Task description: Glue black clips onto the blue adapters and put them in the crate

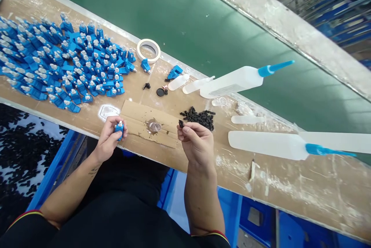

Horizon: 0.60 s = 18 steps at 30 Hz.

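Note:
In my left hand [109, 139] I hold a small blue plastic piece with a white top [119, 129], over the near edge of the bench. Pinched between the thumb and fingers of my right hand [197, 139] is a small black plastic piece [181, 123]. Just behind that hand lies a pile of similar black pieces [199, 116]. Between my hands a flat strip of cardboard [136, 118] bears a small clear cup [155, 126] with a wet, dirty patch around it. A large cluster of blue-and-white pieces [72, 62] covers the bench at the left.
A roll of tape [148, 50] stands at the bench's far edge. White squeeze bottles with blue nozzles [237, 81] [269, 145] lie at the right. Beyond runs a green belt [162, 12]. At lower left, a blue bin [55, 166] holds many black pieces.

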Each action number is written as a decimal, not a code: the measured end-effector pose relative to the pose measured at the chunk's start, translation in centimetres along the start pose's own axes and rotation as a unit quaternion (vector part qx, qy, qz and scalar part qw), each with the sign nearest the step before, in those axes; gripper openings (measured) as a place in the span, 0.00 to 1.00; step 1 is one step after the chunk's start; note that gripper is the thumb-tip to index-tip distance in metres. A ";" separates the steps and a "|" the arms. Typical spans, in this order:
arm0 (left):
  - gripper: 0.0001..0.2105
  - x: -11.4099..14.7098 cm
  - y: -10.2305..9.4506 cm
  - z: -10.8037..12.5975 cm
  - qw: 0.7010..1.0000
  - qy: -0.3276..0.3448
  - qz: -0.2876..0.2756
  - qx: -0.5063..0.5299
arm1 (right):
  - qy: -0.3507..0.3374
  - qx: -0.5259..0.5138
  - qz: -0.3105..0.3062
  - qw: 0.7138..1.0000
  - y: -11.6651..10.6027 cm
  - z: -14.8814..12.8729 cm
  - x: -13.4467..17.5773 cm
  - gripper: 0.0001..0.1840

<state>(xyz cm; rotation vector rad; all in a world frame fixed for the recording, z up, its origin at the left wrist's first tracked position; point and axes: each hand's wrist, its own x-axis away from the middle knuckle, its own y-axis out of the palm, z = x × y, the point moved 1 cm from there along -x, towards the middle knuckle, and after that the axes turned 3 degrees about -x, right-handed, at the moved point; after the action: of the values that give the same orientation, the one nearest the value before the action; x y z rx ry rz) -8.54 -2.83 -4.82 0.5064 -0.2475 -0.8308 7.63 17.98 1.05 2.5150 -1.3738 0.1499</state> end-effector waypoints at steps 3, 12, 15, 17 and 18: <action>0.12 0.1 -0.1 -0.1 1.000 0.000 -0.003 -0.001 | 0.007 -0.002 -0.019 1.000 -0.3 0.1 0.0 0.11; 0.16 0.6 1.1 0.4 1.000 -0.025 0.010 -0.007 | -0.103 0.063 -0.050 0.991 0.2 0.0 1.0 0.07; 0.17 0.5 3.2 0.9 0.995 -0.069 -0.010 0.066 | -0.190 0.135 -0.037 0.972 1.2 -0.4 2.7 0.04; 0.16 0.4 4.3 0.9 0.992 -0.089 -0.015 0.088 | -0.258 0.182 -0.032 0.948 1.9 -0.7 3.9 0.03; 0.15 0.4 4.6 0.8 0.991 -0.097 -0.015 0.094 | -0.291 0.200 -0.034 0.935 2.3 -0.8 4.4 0.05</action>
<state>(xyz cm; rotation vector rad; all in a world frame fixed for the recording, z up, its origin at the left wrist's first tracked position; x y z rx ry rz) -5.61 -0.78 -1.72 0.6075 -0.5015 -0.8916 8.12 13.48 3.16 3.1081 -1.5808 -0.4084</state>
